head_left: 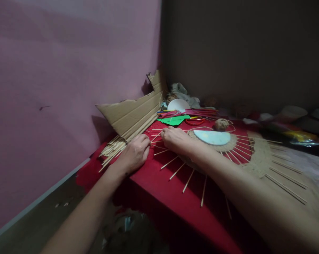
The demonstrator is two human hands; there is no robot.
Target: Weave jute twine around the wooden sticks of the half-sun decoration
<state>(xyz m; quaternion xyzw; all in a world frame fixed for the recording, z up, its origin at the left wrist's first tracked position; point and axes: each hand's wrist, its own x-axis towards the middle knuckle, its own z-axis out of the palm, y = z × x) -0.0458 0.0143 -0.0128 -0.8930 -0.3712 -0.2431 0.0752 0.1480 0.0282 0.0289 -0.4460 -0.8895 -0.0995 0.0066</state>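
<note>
On the red-covered table lies a fan-shaped piece of thin wooden sticks [174,173], which spread outward from a twine-wrapped band [232,145] round a pale blue half disc [212,137]. My right hand [176,140] reaches across this piece, its fingers pinched at the sticks on the left side. A thin stick [156,137] slants between my two hands. My left hand [136,151] is closed at that stick's lower end, its fingertips mostly hidden. Beside it rests a bundle of loose sticks [113,150]. A wide woven band [260,157] crosses the sticks at right.
Bent cardboard [133,116] leans near the pink wall [55,88]. Behind the piece are a twine ball [221,124], green sheets [173,120], red-handled scissors [195,121], pink strips [199,113] and a white disc [178,105]. The table edge [175,215] runs along the front.
</note>
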